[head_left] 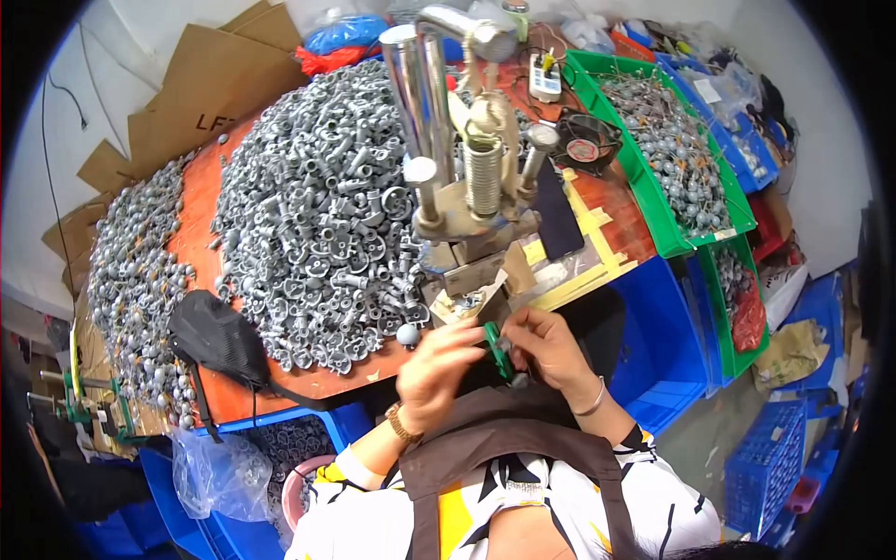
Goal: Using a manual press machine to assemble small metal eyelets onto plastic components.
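My left hand [435,370] is slightly blurred, with its fingers stretched out towards a green curved piece [496,349] between my hands. Whether its fingertips touch that piece I cannot tell. My right hand [551,351] is closed in a pinch on a small grey part right beside the green piece; the fingers partly hide it. A grey ball [407,335] lies near my left fingers. Just beyond my hands stands a metal hand press [483,182] with a spring and chrome posts. A small open box [469,304] of little parts sits at its foot.
A large heap of grey plastic parts [317,205] covers the red tabletop. Ball-ended pieces [140,280] are piled at the far left. A black pouch [219,338] lies in front. On the right are a fan [586,142], a green tray [672,243] and a blue bin [658,341].
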Demonstrator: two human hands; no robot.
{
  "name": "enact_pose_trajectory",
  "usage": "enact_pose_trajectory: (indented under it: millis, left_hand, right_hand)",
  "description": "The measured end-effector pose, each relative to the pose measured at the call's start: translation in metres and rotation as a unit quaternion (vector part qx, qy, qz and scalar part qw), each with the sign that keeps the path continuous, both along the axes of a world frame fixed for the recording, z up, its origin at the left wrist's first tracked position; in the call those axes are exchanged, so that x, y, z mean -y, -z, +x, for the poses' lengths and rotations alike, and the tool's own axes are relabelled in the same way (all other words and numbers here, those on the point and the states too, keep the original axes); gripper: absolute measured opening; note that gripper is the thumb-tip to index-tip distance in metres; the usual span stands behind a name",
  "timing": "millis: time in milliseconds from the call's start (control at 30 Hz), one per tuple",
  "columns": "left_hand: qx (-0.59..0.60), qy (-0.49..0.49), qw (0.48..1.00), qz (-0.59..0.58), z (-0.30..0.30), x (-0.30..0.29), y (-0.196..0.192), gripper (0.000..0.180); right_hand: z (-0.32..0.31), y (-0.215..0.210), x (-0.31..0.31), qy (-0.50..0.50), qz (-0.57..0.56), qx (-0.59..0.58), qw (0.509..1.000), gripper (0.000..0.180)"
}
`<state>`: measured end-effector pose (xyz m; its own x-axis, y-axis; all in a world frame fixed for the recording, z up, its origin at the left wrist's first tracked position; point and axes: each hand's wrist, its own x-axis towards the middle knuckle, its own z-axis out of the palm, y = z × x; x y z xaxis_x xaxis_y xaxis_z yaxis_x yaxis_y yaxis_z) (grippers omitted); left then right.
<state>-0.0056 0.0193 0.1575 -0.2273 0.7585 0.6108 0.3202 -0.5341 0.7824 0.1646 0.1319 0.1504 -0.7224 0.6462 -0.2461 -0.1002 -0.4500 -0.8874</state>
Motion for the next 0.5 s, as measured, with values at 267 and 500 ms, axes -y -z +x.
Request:
enact_pose_trajectory:
  millis: [267,500]
  left_hand:
    - [-0.360,-0.325,0.871,-0.081,-0.003,0.000,-0.004,0.046]
    - [-0.222,-0.187,0.944,-0.158,0.003,-0.009,0.006,0.029]
  right_hand:
    - [-0.006,0.006,-0.015,-0.007,0.258,0.065,0.964,0.011]
    - [-0.033,0.001,-0.005,-0.008,0.201,0.024,0.979,0.022]
